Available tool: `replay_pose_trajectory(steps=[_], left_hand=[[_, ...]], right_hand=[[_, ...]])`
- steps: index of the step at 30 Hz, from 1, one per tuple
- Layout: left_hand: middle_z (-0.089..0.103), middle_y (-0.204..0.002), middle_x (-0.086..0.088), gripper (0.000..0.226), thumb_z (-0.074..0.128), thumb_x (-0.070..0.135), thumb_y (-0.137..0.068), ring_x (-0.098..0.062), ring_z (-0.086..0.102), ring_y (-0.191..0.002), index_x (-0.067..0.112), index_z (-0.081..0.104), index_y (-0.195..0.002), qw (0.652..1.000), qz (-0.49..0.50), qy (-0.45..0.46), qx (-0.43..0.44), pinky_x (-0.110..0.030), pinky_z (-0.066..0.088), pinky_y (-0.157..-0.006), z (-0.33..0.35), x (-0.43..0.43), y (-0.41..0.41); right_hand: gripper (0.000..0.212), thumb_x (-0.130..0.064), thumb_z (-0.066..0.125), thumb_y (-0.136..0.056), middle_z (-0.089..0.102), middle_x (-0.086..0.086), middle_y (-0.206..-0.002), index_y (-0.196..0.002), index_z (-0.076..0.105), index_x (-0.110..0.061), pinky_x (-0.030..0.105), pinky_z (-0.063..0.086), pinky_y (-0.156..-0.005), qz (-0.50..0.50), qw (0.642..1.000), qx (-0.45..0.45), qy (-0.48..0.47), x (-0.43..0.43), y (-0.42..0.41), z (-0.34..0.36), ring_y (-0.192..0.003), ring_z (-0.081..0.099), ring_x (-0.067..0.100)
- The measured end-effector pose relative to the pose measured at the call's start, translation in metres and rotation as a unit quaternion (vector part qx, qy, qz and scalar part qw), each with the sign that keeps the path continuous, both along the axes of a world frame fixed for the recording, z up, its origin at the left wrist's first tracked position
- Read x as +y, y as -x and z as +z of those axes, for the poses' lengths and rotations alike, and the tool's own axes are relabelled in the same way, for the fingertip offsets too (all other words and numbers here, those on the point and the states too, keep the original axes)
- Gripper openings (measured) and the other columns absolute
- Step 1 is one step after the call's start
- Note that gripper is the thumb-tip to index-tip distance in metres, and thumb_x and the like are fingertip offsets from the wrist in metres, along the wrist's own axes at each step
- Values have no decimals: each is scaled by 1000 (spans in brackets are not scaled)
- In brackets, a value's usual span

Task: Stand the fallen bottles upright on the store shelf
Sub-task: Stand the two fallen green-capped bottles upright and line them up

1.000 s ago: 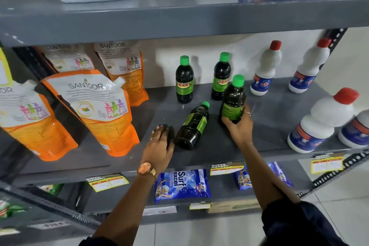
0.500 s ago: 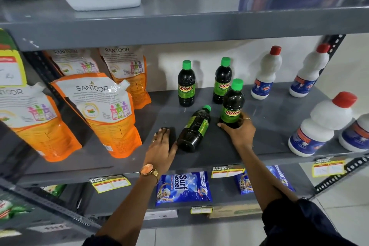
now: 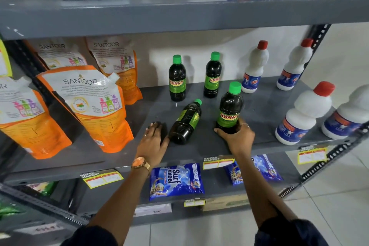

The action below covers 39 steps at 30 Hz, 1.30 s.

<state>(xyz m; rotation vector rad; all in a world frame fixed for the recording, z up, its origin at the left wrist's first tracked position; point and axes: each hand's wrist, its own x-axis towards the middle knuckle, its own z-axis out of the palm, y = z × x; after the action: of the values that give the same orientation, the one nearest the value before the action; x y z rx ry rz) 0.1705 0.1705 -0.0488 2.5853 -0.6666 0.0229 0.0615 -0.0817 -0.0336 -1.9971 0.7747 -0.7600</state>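
A dark bottle with a green cap and green label lies on its side (image 3: 185, 122) on the grey middle shelf (image 3: 265, 110), cap pointing back right. My left hand (image 3: 152, 143) rests flat on the shelf just left of its base, fingers apart, thumb close to the base. My right hand (image 3: 236, 138) grips the bottom of an upright "SUNNY" bottle (image 3: 229, 108) that stands on the shelf to the right of the fallen one. Two more of these bottles stand upright behind, one at back left (image 3: 177, 79) and one at back right (image 3: 212, 76).
Orange Santoor pouches (image 3: 93, 106) lean on the left of the shelf. White bottles with red caps (image 3: 305, 114) stand on the right, near the front edge. Blue detergent packets (image 3: 175, 179) lie on the shelf below; an upper shelf (image 3: 179, 12) overhangs.
The bottle in my right hand has turned so that its SUNNY label faces me, and it now stands straight. My left hand and the fallen bottle have stayed put.
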Motion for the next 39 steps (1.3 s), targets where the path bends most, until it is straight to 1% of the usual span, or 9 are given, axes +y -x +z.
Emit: replay_pose_trajectory(steps=[17, 22, 25, 27, 29, 31, 33, 35, 39], left_hand=[[29, -153, -15, 59, 47, 37, -93, -32, 28, -139, 10, 31, -143, 1000, -9, -21, -4, -47, 35, -109, 0, -1, 2], [30, -152, -15, 59, 47, 37, -93, -33, 31, -138, 10, 31, -143, 1000, -10, -26, -2, -47, 37, -107, 2, -1, 3], [33, -150, -16, 59, 46, 38, -93, -33, 33, -137, 7, 34, -142, 999, -18, -36, -13, -46, 36, -108, 5, -1, 4], [39, -147, -17, 62, 37, 47, -93, -34, 39, -133, 6, 38, -140, 995, -54, -71, -40, -44, 36, -107, 8, 6, -2], [41, -146, -15, 72, 21, 55, -88, -33, 41, -132, 8, 38, -140, 990, -92, -95, -55, -43, 35, -108, 10, 14, -12], [38, -149, -13, 71, 19, 54, -88, -31, 37, -134, 10, 36, -142, 989, -107, -91, -49, -41, 30, -110, 10, 19, -16], [33, -152, -13, 66, 25, 50, -91, -29, 31, -138, 11, 32, -143, 990, -103, -85, -37, -40, 26, -113, 6, 20, -16], [28, -154, -12, 67, 24, 51, -90, -28, 26, -140, 12, 28, -145, 991, -100, -89, -22, -39, 22, -114, 6, 18, -15], [28, -153, -13, 77, 14, 59, -85, -28, 26, -140, 12, 27, -145, 991, -108, -82, -9, -37, 21, -114, 5, 22, -15]], right_hand=[[80, -53, 84, -54, 66, 1, -112, -121, 57, -18, 29, 53, -83, -52, 998, -29, -8, 19, 61, -17, -99, 61, 13], [92, -65, 77, -52, 64, 2, -120, -128, 52, -21, 38, 53, -90, -53, 998, -12, -36, 24, 63, -15, -109, 61, 17], [106, -49, 84, -54, 50, 7, -141, -143, 37, -18, 37, 46, -102, -129, 976, -107, -137, 56, 71, -9, -126, 49, 19], [88, -38, 84, -60, 52, 3, -133, -136, 44, -19, 22, 46, -97, -111, 970, -145, -157, 99, 77, 2, -120, 52, 14], [71, -49, 78, -66, 53, -6, -121, -126, 50, -26, 15, 45, -89, -2, 984, -109, -144, 139, 71, 14, -110, 53, 5], [80, -67, 66, -69, 46, -7, -124, -131, 46, -22, 29, 46, -95, 82, 981, -31, -173, 150, 41, 24, -114, 51, 11], [95, -80, 53, -68, 49, 6, -126, -132, 42, -11, 40, 43, -98, 94, 973, 110, -180, 133, -3, 30, -118, 52, 25], [101, -88, 48, -62, 58, 10, -117, -125, 47, -8, 37, 45, -91, 78, 950, 256, -163, 109, -40, 42, -106, 60, 29], [76, -68, 66, -63, 64, 6, -98, -113, 59, -12, 35, 56, -76, 103, 939, 278, -176, 89, -79, 47, -82, 64, 23]])
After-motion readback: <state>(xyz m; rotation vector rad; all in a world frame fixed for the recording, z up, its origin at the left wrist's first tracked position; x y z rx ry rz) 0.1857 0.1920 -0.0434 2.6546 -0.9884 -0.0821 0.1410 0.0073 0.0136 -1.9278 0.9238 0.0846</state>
